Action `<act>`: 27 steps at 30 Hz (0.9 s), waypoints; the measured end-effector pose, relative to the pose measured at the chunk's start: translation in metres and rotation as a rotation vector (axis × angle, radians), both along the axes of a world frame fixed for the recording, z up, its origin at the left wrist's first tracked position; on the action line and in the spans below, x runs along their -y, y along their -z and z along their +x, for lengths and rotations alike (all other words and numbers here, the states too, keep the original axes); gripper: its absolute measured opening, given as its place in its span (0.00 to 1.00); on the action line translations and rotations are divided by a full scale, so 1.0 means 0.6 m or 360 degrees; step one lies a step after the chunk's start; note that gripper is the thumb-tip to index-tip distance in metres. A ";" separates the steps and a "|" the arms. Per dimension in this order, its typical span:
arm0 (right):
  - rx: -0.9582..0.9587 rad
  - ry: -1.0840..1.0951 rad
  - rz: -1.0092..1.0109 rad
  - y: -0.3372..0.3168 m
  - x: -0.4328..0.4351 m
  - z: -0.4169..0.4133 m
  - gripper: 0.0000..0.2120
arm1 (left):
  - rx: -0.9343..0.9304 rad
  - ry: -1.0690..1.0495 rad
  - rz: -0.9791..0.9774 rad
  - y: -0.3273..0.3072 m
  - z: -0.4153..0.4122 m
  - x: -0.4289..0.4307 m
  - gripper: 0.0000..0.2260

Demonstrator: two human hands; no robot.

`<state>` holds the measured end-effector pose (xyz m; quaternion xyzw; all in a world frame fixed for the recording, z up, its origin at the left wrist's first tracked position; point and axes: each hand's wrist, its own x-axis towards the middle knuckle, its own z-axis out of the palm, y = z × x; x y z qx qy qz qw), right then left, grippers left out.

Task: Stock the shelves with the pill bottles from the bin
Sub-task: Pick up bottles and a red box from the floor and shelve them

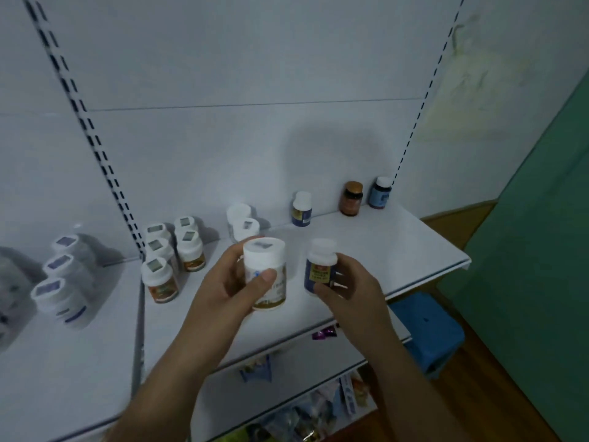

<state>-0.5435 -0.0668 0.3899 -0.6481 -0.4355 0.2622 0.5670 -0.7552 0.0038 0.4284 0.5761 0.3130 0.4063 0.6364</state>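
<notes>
- Left hand (pixel 223 282): fingers and thumb wrapped round a wide white plastic pill bottle (pixel 265 275), upright above the white metal shelf (pixel 398 247).
- Right hand (pixel 353 291): gripping a small white-capped dark-blue pill bottle (pixel 320 266), upright, just beside the first.

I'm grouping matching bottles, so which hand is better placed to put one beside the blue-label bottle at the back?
Likely the right hand: it grips a small blue-label bottle matching the shelved bottle, which stands almost straight ahead of it. The left hand holds a bigger white bottle.
</notes>
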 end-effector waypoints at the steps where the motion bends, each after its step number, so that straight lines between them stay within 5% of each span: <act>1: 0.0048 0.0012 -0.0028 0.007 -0.021 0.017 0.23 | 0.0002 -0.0006 0.0015 -0.006 0.008 -0.011 0.23; 13: 0.0512 -0.0238 -0.0176 0.065 -0.242 0.176 0.21 | -0.0175 -0.0297 0.0320 -0.052 0.087 -0.091 0.20; 27: 0.0495 -0.0377 -0.0197 0.076 -0.291 0.206 0.12 | -0.0598 -0.0599 0.0581 -0.069 0.142 -0.174 0.20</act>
